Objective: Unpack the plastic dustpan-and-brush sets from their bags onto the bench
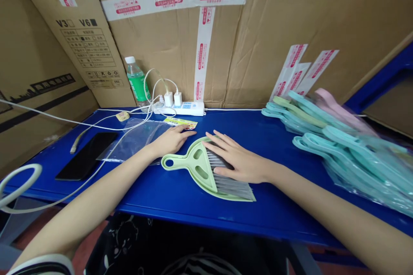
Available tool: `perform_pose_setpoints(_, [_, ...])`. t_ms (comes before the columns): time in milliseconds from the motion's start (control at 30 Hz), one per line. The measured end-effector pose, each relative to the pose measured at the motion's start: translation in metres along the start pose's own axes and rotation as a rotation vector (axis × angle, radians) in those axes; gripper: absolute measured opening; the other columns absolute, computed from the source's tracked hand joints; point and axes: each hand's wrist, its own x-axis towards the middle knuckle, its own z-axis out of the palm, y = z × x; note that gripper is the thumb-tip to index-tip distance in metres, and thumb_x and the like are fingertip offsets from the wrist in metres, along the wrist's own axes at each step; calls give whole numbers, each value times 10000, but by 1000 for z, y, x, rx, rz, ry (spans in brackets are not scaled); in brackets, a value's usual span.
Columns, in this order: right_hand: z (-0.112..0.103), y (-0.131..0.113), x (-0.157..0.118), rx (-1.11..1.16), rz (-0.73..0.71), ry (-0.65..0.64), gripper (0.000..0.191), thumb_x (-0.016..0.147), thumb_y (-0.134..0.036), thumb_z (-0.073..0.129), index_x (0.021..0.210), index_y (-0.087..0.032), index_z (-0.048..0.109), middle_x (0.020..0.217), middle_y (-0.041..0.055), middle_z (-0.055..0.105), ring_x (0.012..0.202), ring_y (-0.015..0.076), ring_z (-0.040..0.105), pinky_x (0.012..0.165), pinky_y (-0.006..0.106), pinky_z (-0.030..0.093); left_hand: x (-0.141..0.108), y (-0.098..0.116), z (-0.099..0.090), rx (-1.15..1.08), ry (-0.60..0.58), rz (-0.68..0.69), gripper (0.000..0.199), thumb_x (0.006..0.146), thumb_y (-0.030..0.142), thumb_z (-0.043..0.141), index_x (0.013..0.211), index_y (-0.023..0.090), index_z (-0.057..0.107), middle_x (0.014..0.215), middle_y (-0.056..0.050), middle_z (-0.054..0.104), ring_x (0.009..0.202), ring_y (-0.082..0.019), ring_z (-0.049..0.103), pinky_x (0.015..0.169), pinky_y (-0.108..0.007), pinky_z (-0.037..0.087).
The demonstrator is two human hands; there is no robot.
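Observation:
A pale green dustpan (pixel 186 162) lies on the blue table with its handle to the left. A small hand brush (pixel 235 185) with grey bristles is nested in it. My right hand (pixel 237 161) rests on the bristles, its fingers spread. Just behind the dustpan handle, my left hand (pixel 171 141) has its fingers stretched to the right, holding nothing that I can see. Its fingertips are by a yellow printed card (pixel 180 122); whether they touch it I cannot tell. A clear plastic bag (pixel 132 139) lies flat beside and partly under my left wrist.
Several bagged turquoise, green and pink dustpan sets (pixel 351 137) are piled at the right. A black phone (pixel 86 157), white cables (pixel 109 154), a power strip (pixel 190 108) and a green-labelled bottle (pixel 138 84) occupy the left and back. Cardboard (pixel 251 51) walls the rear.

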Motion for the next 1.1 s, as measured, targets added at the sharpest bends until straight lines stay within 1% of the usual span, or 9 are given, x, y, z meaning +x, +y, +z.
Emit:
perform_pose_setpoints(100, [4,1,1,12,11,-7,769,932,-647,349,1548,-238,138,1615,115,3,1454,325,-72,1153,606,88,4,1,3,23,-30,-20,444,942,130,316,1346,137,500,1413,-172,499,1280,-236,511,1033,-406,456])
perform_pose_setpoints(267, [5,-5,3,-20,45,14,792,917,-666,366,1535,-197,209,1608,155,63,1459,346,-13,1143,616,142,6,6,0,71,-82,-78,495,879,60,323,1347,68,482,1403,-185,509,1295,-240,497,1053,-395,440])
perform_pose_setpoints(333, [4,-6,3,-49,48,37,762,921,-651,378,1524,-202,253,1601,160,124,1459,356,59,1132,619,191,6,7,-3,72,-99,-95,514,857,41,331,1346,65,486,1402,-183,511,1296,-241,496,1054,-382,441])
perform_pose_setpoints(433, [1,-3,2,-95,14,86,612,963,-566,359,1487,-251,347,1575,129,254,1437,332,220,1113,593,283,3,3,-7,30,-91,-102,522,848,39,335,1346,67,488,1405,-177,510,1279,-235,514,1052,-369,446])
perform_pose_setpoints(600, [-3,6,1,-154,-11,162,463,996,-419,344,1397,-237,488,1481,123,434,1358,276,401,1080,520,390,-3,-2,-21,-86,26,-77,509,860,65,336,1347,76,482,1374,-166,528,1268,-223,515,1065,-385,439])
perform_pose_setpoints(667, [-4,9,1,-163,1,181,447,994,-388,355,1370,-209,517,1455,136,464,1336,276,433,1066,505,415,-6,5,-30,-135,97,-32,491,878,82,338,1344,96,488,1357,-156,532,1257,-220,518,1056,-396,447])
perform_pose_setpoints(767, [-4,12,2,-159,15,209,420,986,-355,382,1329,-185,555,1415,144,506,1286,273,494,1046,481,443,-11,25,-43,-193,148,105,461,909,99,339,1341,123,496,1342,-142,540,1246,-210,520,1042,-394,459])
perform_pose_setpoints(933, [-6,15,2,-94,-12,264,351,961,-314,447,1258,-222,610,1324,104,586,1207,252,566,1027,452,469,-18,58,-55,-197,117,297,438,933,113,353,1333,184,517,1316,-102,589,1224,-207,542,1027,-401,463])
perform_pose_setpoints(1100, [-9,19,3,-52,-37,274,358,951,-227,424,1239,-215,636,1297,94,615,1185,233,586,1018,419,482,-18,74,-45,-207,31,486,392,926,98,371,1253,140,582,1250,-93,650,1178,-216,582,1026,-394,456])
